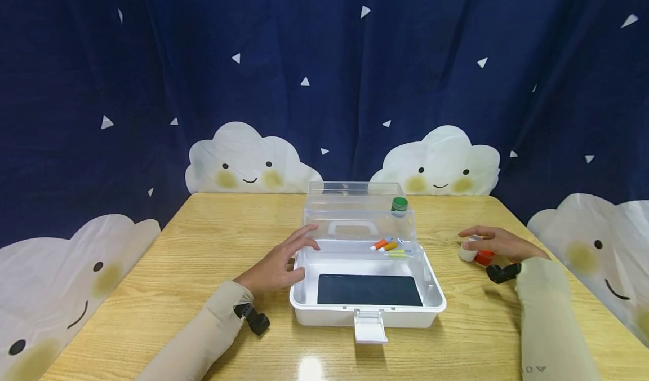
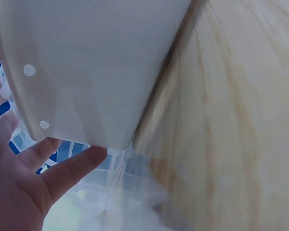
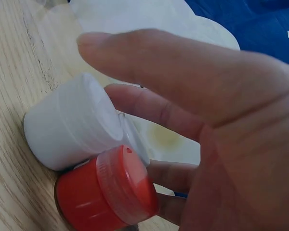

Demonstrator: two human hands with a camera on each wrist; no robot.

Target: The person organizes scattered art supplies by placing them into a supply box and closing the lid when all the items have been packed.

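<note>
My right hand (image 1: 502, 243), fingers loose, arches around the white jar (image 3: 62, 125) and red jar (image 3: 86, 197); likely light, stiff, slick, best pinched mid-side. My splayed left hand (image 1: 276, 264) meets the toolbox (image 1: 324, 317).

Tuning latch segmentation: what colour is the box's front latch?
White; the front latch shows best in the head view.

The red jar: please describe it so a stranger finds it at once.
On the table, look right of the white box. The red jar stands there by the right hand; its colour sets it apart from the white jar beside it.
</note>
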